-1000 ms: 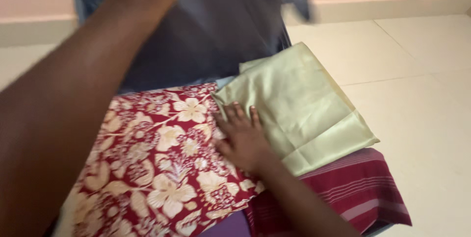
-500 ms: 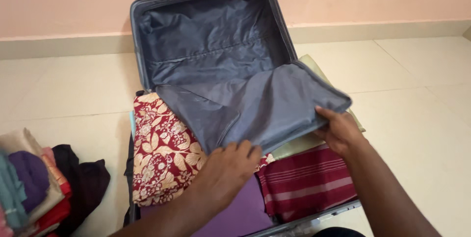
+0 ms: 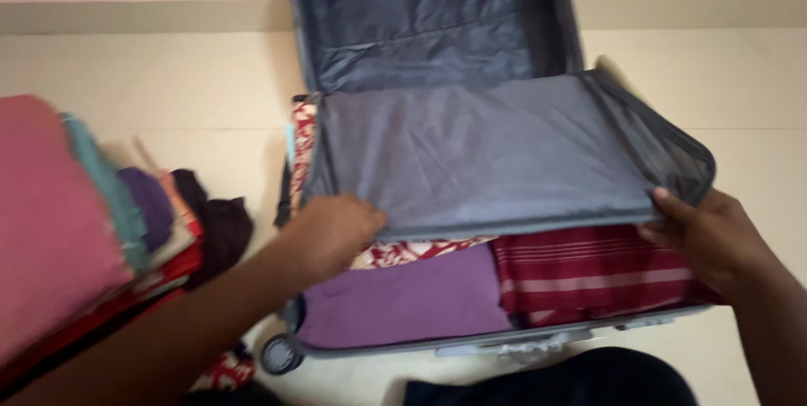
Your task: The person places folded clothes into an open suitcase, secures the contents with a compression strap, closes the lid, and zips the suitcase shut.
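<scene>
From the head view, the left hand (image 3: 336, 229) and right hand (image 3: 714, 238) each grip the lower edge of a grey divider flap (image 3: 479, 158), spread over folded clothes (image 3: 403, 297) in the open suitcase (image 3: 437, 19) on the floor (image 3: 151, 78); a clothes pile (image 3: 76, 213) lies left.

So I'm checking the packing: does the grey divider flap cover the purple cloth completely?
No, the grey divider flap stops short, leaving the purple cloth exposed below it.

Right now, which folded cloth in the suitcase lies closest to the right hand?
The maroon striped cloth, directly beneath the right hand; the plain purple cloth lies further left.
</scene>
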